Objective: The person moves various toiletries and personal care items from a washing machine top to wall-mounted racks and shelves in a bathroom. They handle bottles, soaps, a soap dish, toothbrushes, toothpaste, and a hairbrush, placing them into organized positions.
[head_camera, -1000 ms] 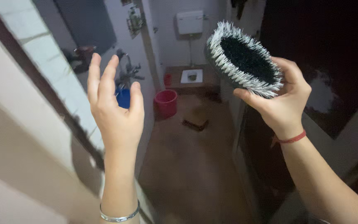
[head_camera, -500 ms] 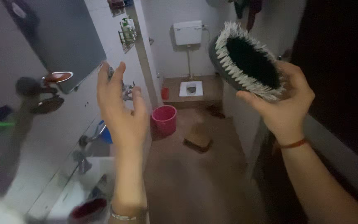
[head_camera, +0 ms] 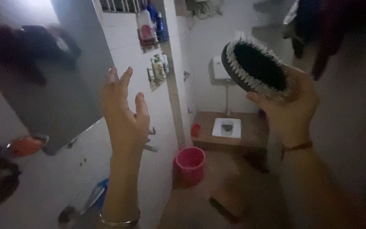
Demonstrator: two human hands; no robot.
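An oval scrubbing brush (head_camera: 257,72), black bristles ringed with white, is held up at about two o'clock in the right hand (head_camera: 291,108), its fingers (head_camera: 261,100) wrapped round the brush's back. The left hand (head_camera: 123,114) is raised empty at ten o'clock, fingers spread wide and touching nothing. Compared with a second ago, the view has been tilted upward, so the red bucket (head_camera: 189,164) now sits lower at six o'clock and wall shelves of bottles (head_camera: 151,29) are seen at twelve, while the grip on the brush is unchanged.

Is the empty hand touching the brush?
Apart. The head view shows the left hand raised open with bare wall plainly between it and the brush, which only the right hand holds.
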